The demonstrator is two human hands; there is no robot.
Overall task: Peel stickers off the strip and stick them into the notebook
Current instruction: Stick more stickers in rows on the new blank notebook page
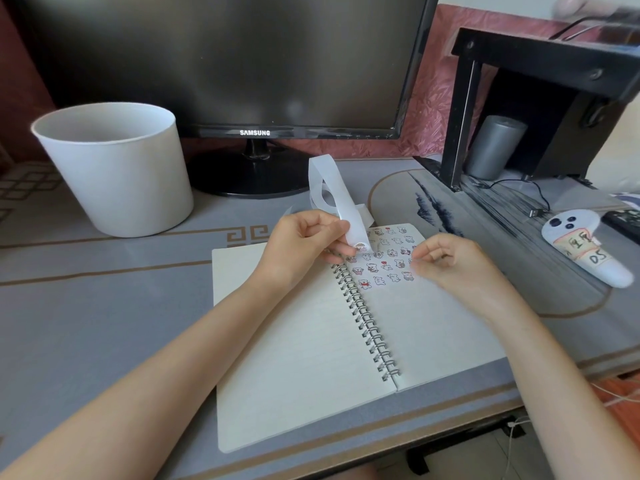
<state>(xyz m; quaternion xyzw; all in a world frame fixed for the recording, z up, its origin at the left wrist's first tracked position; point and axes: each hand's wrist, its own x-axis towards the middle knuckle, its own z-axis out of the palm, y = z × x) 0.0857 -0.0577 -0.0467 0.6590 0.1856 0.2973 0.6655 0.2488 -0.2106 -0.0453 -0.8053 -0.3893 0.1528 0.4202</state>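
The left hand pinches the curling white strip near its lower end, where one sticker sits, just above the open notebook on the tabletop. The right hand rests on the right page beside rows of stickers, fingers curled; whether it pinches anything, I cannot tell.

Grey patterned surface has the open notebook, white bucket, Samsung monitor, black stand and white controller on it.
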